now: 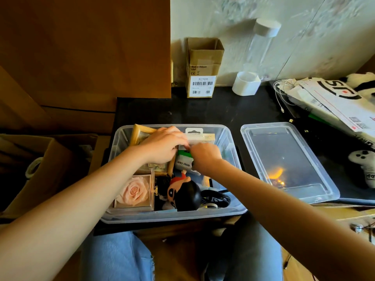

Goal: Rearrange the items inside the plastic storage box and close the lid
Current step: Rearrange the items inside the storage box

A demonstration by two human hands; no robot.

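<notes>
Both hands meet in a pinching grip on a small white retail package: left hand [162,146], right hand [205,157], package [199,137], upright at the back of the clear plastic storage box [231,138]. Crowded contents could tip it. Lid [288,161] lies beside the box on a black table [223,110], against a pale wall.

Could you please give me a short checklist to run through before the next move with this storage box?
1. Lid off and within reach, lying right of the storage box: ok.
2. Left hand and right hand both on the white carton: ok.
3. Carton lying flat: not ok, it stands upright above the rim.
4. Rose case seated low: ok.
5. Doll below the rim: cannot tell.
6. Black cable inside the walls: ok.
</notes>
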